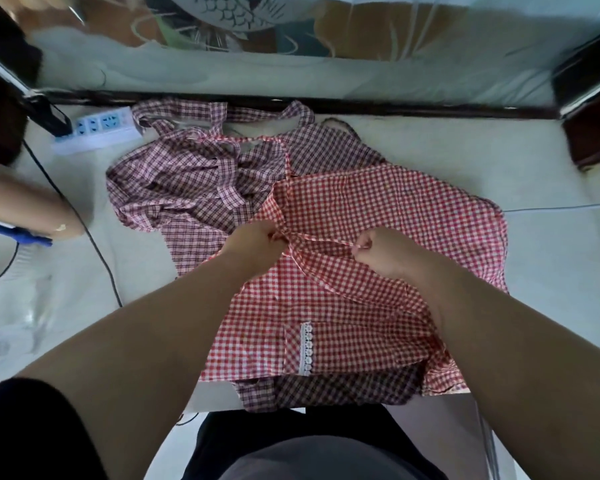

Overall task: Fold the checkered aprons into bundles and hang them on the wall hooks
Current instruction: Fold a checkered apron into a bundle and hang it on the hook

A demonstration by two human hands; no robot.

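The left hand and the right hand each pinch the thin strap of the red checkered apron, pulled tight between them, and the apron lies spread on the counter under and around both hands. If a hand lets go too soon, the strap could slip and the apron would bunch up, not make a neat bundle. The dark checkered apron (crumpled just past the left hand, partly under the red one) could get caught and dragged along too.
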